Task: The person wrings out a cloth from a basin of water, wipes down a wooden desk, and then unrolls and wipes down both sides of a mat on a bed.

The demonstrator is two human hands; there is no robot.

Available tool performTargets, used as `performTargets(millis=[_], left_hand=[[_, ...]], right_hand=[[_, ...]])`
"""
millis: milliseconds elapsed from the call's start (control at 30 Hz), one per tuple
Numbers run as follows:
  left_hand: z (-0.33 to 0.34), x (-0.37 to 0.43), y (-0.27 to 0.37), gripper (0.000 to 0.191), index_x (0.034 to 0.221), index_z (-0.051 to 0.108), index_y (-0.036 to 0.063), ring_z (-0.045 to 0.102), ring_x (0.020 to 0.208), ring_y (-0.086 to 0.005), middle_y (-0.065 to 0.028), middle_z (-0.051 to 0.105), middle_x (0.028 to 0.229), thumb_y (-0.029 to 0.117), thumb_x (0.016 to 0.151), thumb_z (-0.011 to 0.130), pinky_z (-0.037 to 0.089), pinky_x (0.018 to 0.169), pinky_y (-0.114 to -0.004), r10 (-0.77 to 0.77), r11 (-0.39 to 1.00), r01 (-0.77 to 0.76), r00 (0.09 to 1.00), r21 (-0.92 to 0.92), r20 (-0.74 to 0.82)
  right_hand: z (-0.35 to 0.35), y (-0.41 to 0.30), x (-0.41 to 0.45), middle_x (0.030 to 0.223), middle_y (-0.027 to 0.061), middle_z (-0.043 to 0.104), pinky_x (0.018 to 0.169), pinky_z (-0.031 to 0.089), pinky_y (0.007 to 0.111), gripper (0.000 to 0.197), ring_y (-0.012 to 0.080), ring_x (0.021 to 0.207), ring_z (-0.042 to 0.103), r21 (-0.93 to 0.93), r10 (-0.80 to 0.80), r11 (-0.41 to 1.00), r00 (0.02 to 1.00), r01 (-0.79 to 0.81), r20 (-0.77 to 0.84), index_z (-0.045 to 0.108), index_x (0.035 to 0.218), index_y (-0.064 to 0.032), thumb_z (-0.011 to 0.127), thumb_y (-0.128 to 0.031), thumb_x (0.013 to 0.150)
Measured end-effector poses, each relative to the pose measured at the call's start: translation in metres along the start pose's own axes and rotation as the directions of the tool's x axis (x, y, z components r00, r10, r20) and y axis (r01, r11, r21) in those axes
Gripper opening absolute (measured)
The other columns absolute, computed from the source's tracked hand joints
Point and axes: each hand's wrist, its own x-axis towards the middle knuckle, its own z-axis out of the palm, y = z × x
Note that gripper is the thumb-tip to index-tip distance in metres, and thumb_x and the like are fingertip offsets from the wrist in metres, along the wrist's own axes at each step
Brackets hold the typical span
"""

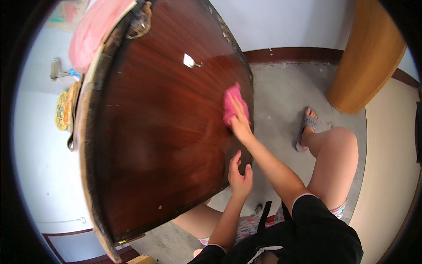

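A large dark reddish-brown wooden panel (165,125) with worn black edges stands before me. Near its right edge, my right hand (240,120) presses a pink cloth (235,102) against the surface, fingers spread over it. Lower down, my left hand (240,175) is held by the panel's lower right part with fingers apart and nothing in them. A white adhesive hook (189,60) is fixed on the upper part of the panel. The finish is damaged at the top left corner, where a torn brownish patch shows.
A curved light-wood piece (366,62) stands on the grey floor (277,85) at the upper right. Pink fabric (94,33) lies past the panel's far edge, with a brush (67,105) below it. My knees and one sandalled foot (306,128) are close to the panel.
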Motion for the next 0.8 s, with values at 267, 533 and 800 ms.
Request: performTargets(millis=[267,533,800], left_hand=[[0.021,-0.030,-0.024,0.052,0.136,0.039,0.0012,0.047,0.124,-0.0275,-0.0158,0.045,0.137,-0.002,0.086,0.053,0.040,0.102,-0.039,-0.117,0.989,0.129,0.982,-0.072,0.147],[0.010,-0.054,-0.036,0.043,0.128,0.047,-0.0007,0.052,0.119,-0.0254,-0.0153,0.053,0.129,-0.003,0.086,0.053,0.043,0.098,-0.037,-0.058,0.993,0.079,0.976,-0.093,0.209],[-0.020,-0.079,-0.051,0.025,0.114,0.055,-0.0054,0.060,0.098,-0.0191,-0.0134,0.060,0.111,-0.002,0.090,0.050,0.048,0.087,-0.031,0.133,0.971,-0.153,0.984,-0.182,-0.118]], right_hand=[[-0.023,0.161,-0.001,0.152,0.0120,0.025,0.115,0.015,0.036,0.058,0.0256,0.141,0.019,0.050,0.053,0.998,0.988,-0.047,-0.146,0.026,0.147,-0.0050,0.031,-0.038,0.100],[-0.013,0.266,-0.184,0.138,0.0079,0.043,0.108,0.027,0.031,0.046,0.0191,0.127,0.037,0.737,0.739,0.549,0.642,-0.394,-0.207,0.040,0.138,-0.0038,0.037,-0.027,0.099],[0.027,-0.056,-0.063,0.150,0.0132,0.027,0.112,0.016,0.046,0.056,0.0330,0.138,0.022,-0.083,-0.208,0.976,0.974,0.201,-0.087,0.041,0.141,-0.0179,0.051,-0.024,0.086]])
